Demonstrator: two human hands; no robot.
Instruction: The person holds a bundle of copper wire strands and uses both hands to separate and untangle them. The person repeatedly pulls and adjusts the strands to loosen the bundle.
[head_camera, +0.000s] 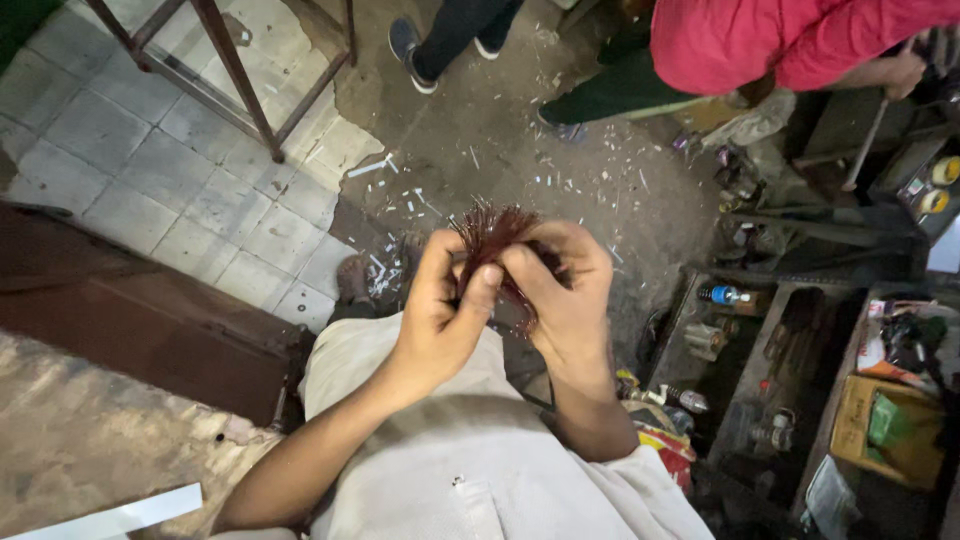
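Note:
A bundle of thin reddish-brown wire strands (492, 230) fans out above my two hands at the frame's middle. My left hand (440, 310) is closed around the bundle's lower part, thumb pressed up against the strands. My right hand (565, 290) wraps the bundle from the right side, fingers curled over it. The lower end of the bundle is hidden between my palms. Both hands sit above my lap, over my light-coloured shirt (470, 440).
Another person in a red top (760, 40) bends over at the upper right; someone else's dark shoes (405, 45) stand at the top. A metal stand (240, 80) is at upper left, cluttered shelves with bottles and boxes (800, 370) at right, white scraps on the floor (400, 200).

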